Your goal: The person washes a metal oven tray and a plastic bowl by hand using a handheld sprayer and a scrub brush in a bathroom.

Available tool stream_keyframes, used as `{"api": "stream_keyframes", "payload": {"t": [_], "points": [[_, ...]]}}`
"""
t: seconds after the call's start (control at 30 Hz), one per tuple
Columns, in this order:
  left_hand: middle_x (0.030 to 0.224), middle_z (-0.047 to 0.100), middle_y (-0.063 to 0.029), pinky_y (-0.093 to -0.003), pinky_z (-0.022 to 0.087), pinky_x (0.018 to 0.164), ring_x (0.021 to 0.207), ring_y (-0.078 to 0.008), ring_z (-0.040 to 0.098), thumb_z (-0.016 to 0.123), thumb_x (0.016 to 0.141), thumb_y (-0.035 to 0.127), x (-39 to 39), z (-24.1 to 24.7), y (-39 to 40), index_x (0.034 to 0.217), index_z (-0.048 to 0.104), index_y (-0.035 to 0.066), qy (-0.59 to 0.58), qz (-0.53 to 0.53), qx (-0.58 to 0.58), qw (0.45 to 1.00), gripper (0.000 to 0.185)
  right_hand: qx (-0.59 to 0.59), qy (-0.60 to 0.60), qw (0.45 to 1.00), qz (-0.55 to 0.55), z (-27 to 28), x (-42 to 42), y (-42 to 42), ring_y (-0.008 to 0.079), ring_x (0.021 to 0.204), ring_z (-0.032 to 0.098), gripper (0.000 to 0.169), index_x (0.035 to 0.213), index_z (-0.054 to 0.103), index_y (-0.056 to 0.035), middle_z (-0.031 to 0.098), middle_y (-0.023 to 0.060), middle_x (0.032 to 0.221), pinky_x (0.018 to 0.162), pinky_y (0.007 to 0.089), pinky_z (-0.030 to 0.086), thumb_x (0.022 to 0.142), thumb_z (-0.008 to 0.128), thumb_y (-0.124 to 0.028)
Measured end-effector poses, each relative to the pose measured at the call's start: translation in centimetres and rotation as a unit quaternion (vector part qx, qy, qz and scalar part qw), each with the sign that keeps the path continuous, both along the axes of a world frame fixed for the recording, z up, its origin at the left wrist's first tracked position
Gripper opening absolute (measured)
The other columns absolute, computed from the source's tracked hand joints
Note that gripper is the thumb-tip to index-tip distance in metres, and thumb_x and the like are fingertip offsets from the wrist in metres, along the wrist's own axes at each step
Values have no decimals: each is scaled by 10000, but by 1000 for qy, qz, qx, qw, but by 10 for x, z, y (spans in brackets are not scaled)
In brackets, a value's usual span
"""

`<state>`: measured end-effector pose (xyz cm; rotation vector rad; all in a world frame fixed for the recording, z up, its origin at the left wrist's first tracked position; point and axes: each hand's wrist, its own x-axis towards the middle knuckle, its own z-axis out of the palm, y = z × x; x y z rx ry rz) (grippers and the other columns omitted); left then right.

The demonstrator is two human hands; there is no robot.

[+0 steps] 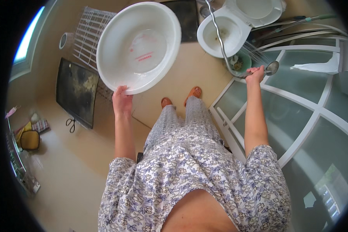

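Observation:
My left hand point(122, 100) grips the near rim of a large white plastic basin point(111, 47). The basin is raised and tilted, its wet inside facing me, with faint red marks on the bottom. In my right hand point(256, 74) is the handle of a metal shower head point(272, 68), held out to the right. Thin streams of water point(253, 53) spray from it towards the toilet side. Its silver hose point(220, 40) hangs in a curve from the top of the view to my hand. Below the spray sits a green basin point(246, 59) with scraps in it.
A toilet point(204, 34) with its lid raised stands ahead. To the right is a white-framed frosted glass door point(293, 101) with a handle point(230, 126). On the left are a white wire rack point(85, 37), a dark stained panel point(75, 92) and scissors point(71, 125). Poles point(295, 24) lie behind the door.

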<state>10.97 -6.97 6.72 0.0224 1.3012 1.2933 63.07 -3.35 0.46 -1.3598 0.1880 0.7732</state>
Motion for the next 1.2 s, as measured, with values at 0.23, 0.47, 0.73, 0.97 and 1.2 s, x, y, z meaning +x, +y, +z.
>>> {"api": "stream_keyframes", "payload": {"t": [0.23, 0.47, 0.73, 0.97, 1.2], "points": [[858, 552, -66, -300, 492, 657, 769, -175, 564, 526, 715, 32, -17, -30, -41, 954, 509, -21, 58, -61, -46, 995, 245, -52, -19, 997, 45, -41, 78, -14, 242, 476, 453, 386, 634, 403, -104, 477, 93, 526, 568, 413, 453, 877, 326, -393], [919, 568, -79, -302, 506, 629, 812, -181, 571, 531, 713, 77, -5, -36, -119, 1031, 492, 4, 46, 24, -29, 998, 328, -191, -321, 926, 50, 32, 110, -1, 275, 520, 544, 461, 846, 453, 90, 561, 177, 661, 484, 422, 444, 820, 466, -370], [952, 574, -99, -324, 523, 662, 838, -199, 588, 506, 741, 35, 39, -105, -256, 1045, 482, -12, -6, 232, -39, 972, 309, -184, -331, 922, 83, 52, 102, 80, 285, 449, 514, 521, 876, 414, 128, 547, 204, 682, 360, 369, 414, 785, 505, -376], [919, 588, -113, -336, 554, 652, 777, -238, 612, 496, 735, 11, 84, -146, -284, 1017, 487, -30, -102, 351, -38, 930, 285, -125, -185, 959, 173, 0, 140, 140, 331, 535, 528, 607, 894, 346, 142, 580, 214, 773, 561, 425, 475, 824, 455, -451], [966, 568, -101, -324, 541, 619, 799, -213, 602, 496, 738, 23, 36, -71, -182, 1078, 443, 2, -7, 143, -29, 989, 344, -28, -141, 975, 169, 23, 86, 117, 262, 545, 473, 537, 625, 449, -15, 450, 120, 476, 687, 420, 431, 880, 290, -460]]}}
